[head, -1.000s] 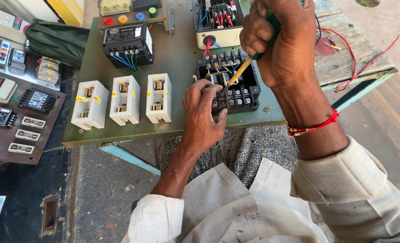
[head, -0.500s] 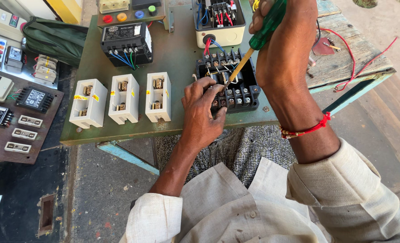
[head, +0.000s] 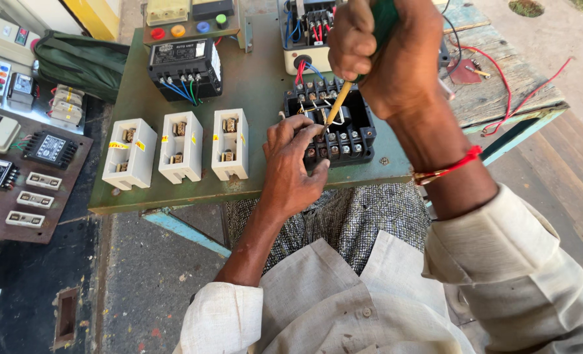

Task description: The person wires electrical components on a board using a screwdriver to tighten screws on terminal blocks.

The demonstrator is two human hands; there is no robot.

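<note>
Bright daylight, sharp, perhaps edge-warped
</note>
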